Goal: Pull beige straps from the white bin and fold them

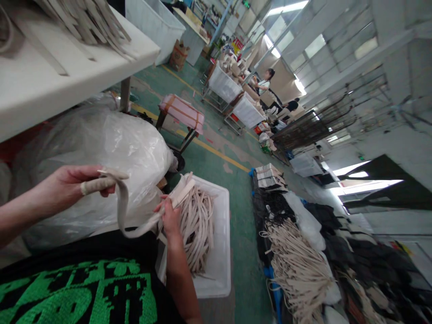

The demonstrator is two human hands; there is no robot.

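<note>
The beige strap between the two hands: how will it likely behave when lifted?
The strap is probably floppy, since it sags in a curve between the left hand and the right hand. It is likely light, being thin and narrow. Rolling seems unlikely, because it looks flat.

Plastic bag (pixel 118 139) crowds left of the bin (pixel 220 272); floor (pixel 241 198) side open.

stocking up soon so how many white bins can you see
5 visible: one bin by the right hand, another beyond the table, two side by side farther off, one farther right. More may be hidden.
</note>
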